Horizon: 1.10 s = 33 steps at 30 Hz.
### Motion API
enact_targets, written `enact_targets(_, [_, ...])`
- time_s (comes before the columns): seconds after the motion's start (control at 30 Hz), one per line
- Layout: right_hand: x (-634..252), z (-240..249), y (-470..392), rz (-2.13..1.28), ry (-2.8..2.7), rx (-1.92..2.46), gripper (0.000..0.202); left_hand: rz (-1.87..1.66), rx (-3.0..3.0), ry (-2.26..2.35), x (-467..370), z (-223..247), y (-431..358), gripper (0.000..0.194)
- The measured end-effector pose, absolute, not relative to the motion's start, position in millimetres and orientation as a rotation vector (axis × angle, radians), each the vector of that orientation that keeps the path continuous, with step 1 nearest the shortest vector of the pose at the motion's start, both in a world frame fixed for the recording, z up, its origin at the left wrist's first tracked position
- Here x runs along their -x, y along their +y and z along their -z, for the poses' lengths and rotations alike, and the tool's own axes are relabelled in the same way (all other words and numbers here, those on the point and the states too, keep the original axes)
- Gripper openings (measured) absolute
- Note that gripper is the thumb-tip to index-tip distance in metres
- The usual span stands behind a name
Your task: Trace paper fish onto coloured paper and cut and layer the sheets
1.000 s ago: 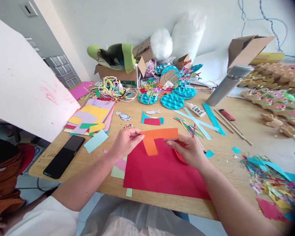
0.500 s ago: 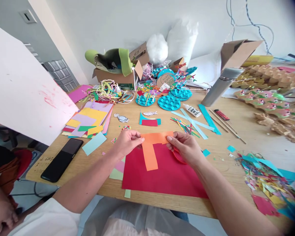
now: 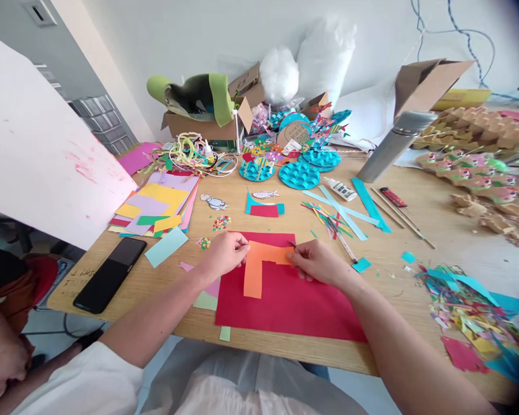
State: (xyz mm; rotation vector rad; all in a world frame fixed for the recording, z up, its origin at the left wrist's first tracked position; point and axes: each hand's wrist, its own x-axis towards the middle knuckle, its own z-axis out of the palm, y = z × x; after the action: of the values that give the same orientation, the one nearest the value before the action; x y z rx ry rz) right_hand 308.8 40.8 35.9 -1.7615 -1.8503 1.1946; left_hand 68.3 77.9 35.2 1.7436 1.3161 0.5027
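Two pinching grips hold the orange paper (image 3: 253, 275): left hand (image 3: 225, 253) on its upper corner, right hand (image 3: 318, 260) on its right end, over the red sheet (image 3: 303, 311) near the front edge of the desk (image 3: 389, 253). A phone (image 3: 110, 275) lies near the front left corner, scraps (image 3: 471, 314) by the right edge, a pale wall (image 3: 225, 34) behind. The paper's right end has dipped since half a second ago.

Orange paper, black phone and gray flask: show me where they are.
Orange paper (image 3: 254, 270), head view: its left-side strip.
Black phone (image 3: 110, 275), head view: middle of its upward face.
Gray flask (image 3: 388, 152), head view: its body, below the top.
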Motion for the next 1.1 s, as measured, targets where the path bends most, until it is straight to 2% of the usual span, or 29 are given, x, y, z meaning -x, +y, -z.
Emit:
enact_targets(0.13, [-305, -33, 41, -1.080, -2.054, 1.849, 0.033, -0.479, -1.926, 1.378, -69, -28, 75, 0.008])
enact_targets(0.27, [-301, -38, 39, -1.038, -2.140, 1.911, 0.039, -0.476, -2.163, 1.420, -70, -38, 57, 0.014])
enact_targets(0.4, [-297, -41, 37, -0.940, -2.179, 1.967, 0.041, -0.438, -2.738, 1.176, -73, -38, 29, 0.020])
enact_targets(0.57, [-297, -36, 38, -0.876, -2.253, 1.992, 0.044, -0.440, -2.992, 1.009, -72, -20, 13, 0.025])
enact_targets(0.73, [-305, -29, 37, -0.408, -2.272, 2.042, 0.045, -0.390, -3.080, 1.004, -69, -9, 15, 0.028])
enact_targets(0.87, [-306, -29, 34, -0.388, -2.289, 1.623, 0.028, -0.389, -3.094, 1.005, -69, -9, 15, 0.027])
enact_targets(0.93, [-304, -29, 33, -0.406, -2.411, 1.399, 0.026, -0.368, -3.083, 1.003, -70, -10, 15, 0.027])
enact_targets(1.1, [-301, -33, 33, -0.415, -2.569, 1.322, 0.028, -0.283, -3.039, 0.997, -69, -15, 15, 0.027])
